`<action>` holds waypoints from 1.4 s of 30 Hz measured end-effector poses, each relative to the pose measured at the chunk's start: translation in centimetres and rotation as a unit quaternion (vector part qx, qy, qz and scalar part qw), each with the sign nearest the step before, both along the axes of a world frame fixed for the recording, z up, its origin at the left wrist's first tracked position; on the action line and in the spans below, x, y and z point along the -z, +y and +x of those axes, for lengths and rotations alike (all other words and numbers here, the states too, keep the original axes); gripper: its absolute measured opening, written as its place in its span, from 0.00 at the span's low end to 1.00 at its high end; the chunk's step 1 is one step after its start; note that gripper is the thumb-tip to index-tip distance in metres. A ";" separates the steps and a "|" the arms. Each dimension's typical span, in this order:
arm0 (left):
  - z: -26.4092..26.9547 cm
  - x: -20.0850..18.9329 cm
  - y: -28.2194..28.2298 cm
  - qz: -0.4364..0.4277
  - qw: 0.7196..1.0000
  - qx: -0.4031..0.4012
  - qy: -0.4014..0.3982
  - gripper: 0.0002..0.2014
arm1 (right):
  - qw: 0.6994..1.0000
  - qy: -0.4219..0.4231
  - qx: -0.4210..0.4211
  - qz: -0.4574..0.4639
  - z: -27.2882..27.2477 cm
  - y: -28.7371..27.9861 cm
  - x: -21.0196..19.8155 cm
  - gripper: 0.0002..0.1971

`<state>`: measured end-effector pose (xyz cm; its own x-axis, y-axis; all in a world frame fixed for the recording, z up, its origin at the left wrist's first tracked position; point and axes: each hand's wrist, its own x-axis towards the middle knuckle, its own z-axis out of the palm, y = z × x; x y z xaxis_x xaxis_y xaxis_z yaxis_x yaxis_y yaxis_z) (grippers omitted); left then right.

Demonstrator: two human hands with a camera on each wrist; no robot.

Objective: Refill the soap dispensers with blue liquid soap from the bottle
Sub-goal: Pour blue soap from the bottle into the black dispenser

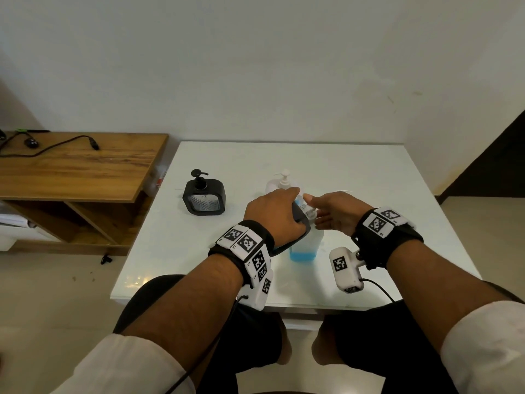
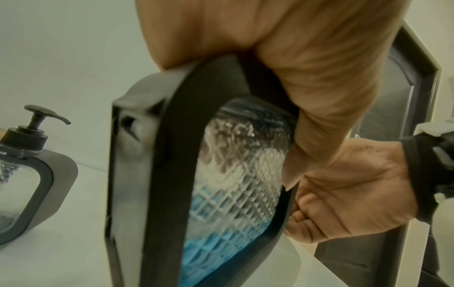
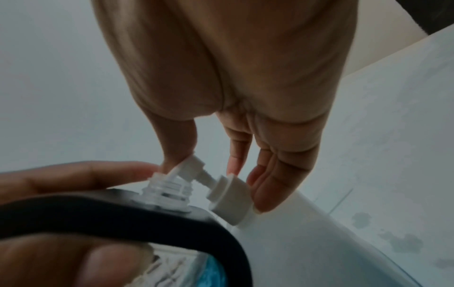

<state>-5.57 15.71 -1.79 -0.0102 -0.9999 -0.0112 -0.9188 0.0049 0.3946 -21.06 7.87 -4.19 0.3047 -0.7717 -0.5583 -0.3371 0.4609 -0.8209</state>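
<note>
Your left hand point(image 1: 274, 213) is wrapped round the black-framed dispenser point(image 2: 172, 174), tilting it, its open threaded neck point(image 3: 169, 192) pushed right up against the pump nozzle point(image 3: 194, 165) of the soap bottle point(image 1: 306, 245) at the centre of the head view. Your right hand point(image 1: 338, 213) is on that pump — thumb on the head, fingers held fairly straight alongside the white collar point(image 3: 230, 196), so it's pressing rather than clenching.

Here's the risk as I read it: the neck is narrow and the nozzle only meets its rim. Press hard and the stream could skip the opening and run down the black frame onto the white bench point(image 1: 369, 177). The tilted dispenser already holds blue soap at the lower end of its window (seen in the left wrist view), so lean it further and it may spill from the uncapped neck. The bottle stands on a small base with nothing gripping its body — a sideways shove on the pump could tip it.

Materials now: the dispenser is a rounded-square matte frame around clear, diamond-cut panelling, slick to hold. The bottle is translucent smooth plastic, blue pooled at its bottom. A second black dispenser point(image 1: 204, 198) stands capped at left of centre, and a white pump bottle point(image 1: 282, 182) just behind your hands.
</note>
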 end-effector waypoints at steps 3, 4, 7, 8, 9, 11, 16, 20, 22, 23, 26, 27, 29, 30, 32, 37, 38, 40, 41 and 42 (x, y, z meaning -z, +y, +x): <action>0.0 -0.1 -0.1 -0.001 1.000 0.006 -0.004 0.34 | 1.000 0.023 0.005 -0.004 0.3 -0.4 0.1 0.16; -0.1 -0.2 -0.1 -0.001 1.000 0.007 -0.005 0.34 | 0.999 0.034 0.006 -0.011 0.4 -0.5 0.3 0.17; 0.0 -0.1 -0.1 0.003 1.000 0.001 -0.001 0.33 | 0.997 0.065 0.004 -0.029 0.8 -0.7 0.4 0.20; 0.1 -0.1 -0.1 0.004 1.000 -0.002 0.002 0.33 | 0.997 0.069 0.002 -0.030 0.8 -0.7 0.4 0.19; 0.1 -0.1 -0.1 0.003 1.000 -0.004 0.002 0.32 | 0.997 0.068 -0.002 -0.029 0.9 -0.6 0.4 0.18; 0.1 -0.1 0.1 0.004 1.000 -0.004 0.002 0.31 | 0.998 0.059 -0.012 -0.027 0.8 -0.3 0.2 0.17; 0.2 0.0 0.4 0.008 1.000 0.001 0.009 0.32 | 0.999 0.024 -0.007 -0.030 0.2 0.3 0.4 0.19; 0.3 0.0 0.4 0.011 1.000 0.003 0.014 0.33 | 0.999 0.026 -0.002 -0.032 0.3 0.3 0.1 0.18; 0.3 0.0 0.3 0.009 1.000 0.006 0.016 0.33 | 0.999 0.029 0.007 -0.023 0.3 0.1 0.0 0.17; 0.2 0.1 0.3 0.006 1.000 0.008 0.016 0.33 | 0.999 0.030 0.010 -0.015 0.3 0.0 0.0 0.18; 0.1 0.1 0.2 -0.001 1.000 0.011 0.008 0.32 | 0.999 0.035 0.014 0.003 0.3 -0.3 0.1 0.21; 0.0 0.1 0.2 -0.002 1.000 0.011 0.008 0.32 | 0.999 0.036 0.015 0.001 0.3 -0.4 0.2 0.21; 0.0 0.1 0.0 0.000 1.000 0.008 0.012 0.33 | 0.999 0.040 0.018 -0.009 0.4 -0.5 0.3 0.19; 0.1 0.1 0.0 0.003 1.000 0.005 0.015 0.33 | 0.999 0.044 0.019 -0.012 0.4 -0.6 0.3 0.19; 0.2 0.0 0.0 0.007 1.000 0.000 0.017 0.33 | 0.999 0.050 0.017 -0.016 0.5 -0.7 0.4 0.19; 0.1 0.0 0.4 0.009 1.000 -0.006 0.018 0.33 | 0.998 0.036 0.014 -0.043 0.4 0.1 1.2 0.23; 0.2 0.1 0.4 0.009 1.000 -0.009 0.022 0.33 | 0.998 0.030 0.017 -0.050 0.3 0.2 1.3 0.23; 0.3 0.2 0.4 0.011 0.999 -0.014 0.031 0.33 | 0.998 0.031 0.017 -0.057 0.0 0.2 1.2 0.23; 0.4 0.2 0.4 0.012 0.999 -0.014 0.034 0.33 | 0.997 0.038 0.015 -0.060 -0.2 0.2 1.2 0.24; 0.4 0.2 0.4 0.013 0.999 -0.014 0.035 0.33 | 0.997 0.044 0.014 -0.060 -0.4 0.1 1.1 0.24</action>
